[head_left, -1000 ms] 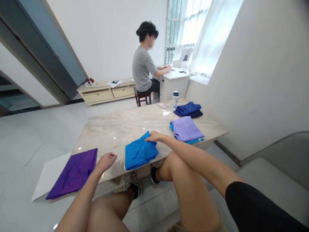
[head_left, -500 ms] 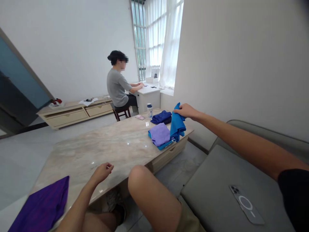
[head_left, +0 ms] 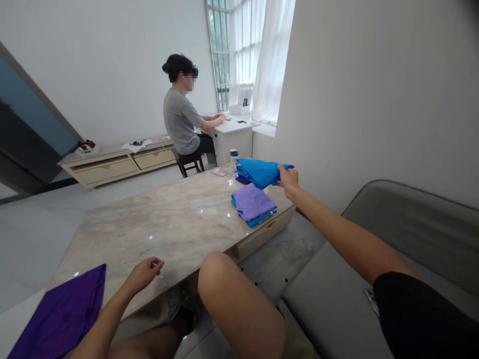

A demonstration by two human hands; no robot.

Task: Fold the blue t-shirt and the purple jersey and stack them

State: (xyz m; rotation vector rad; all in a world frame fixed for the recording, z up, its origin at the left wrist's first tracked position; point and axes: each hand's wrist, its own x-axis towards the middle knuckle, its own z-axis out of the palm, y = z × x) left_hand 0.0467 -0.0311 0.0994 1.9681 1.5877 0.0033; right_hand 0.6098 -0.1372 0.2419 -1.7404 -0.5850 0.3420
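Note:
My right hand [head_left: 287, 180] is stretched out over the far right end of the marble table [head_left: 160, 219], closed on the edge of a folded bright blue cloth [head_left: 258, 172] that hangs level above the table. Just below it lies a folded lilac cloth [head_left: 255, 202] on top of another blue one. A dark blue folded cloth peeks out behind the held one. My left hand [head_left: 144, 273] hovers at the table's near edge, fingers loosely curled, holding nothing. A dark purple cloth [head_left: 60, 316] lies flat at the near left.
A water bottle [head_left: 234, 159] and a small pink item [head_left: 219, 172] stand at the table's far end. Another person sits on a stool at a white desk by the window. A low cream cabinet [head_left: 116, 162] runs along the far wall. A grey sofa [head_left: 337, 294] is under me.
My right hand picked the blue cloth up from the table's near edge, carried it right to the stacks, and now holds it flatter and farther back. My left hand barely moved.

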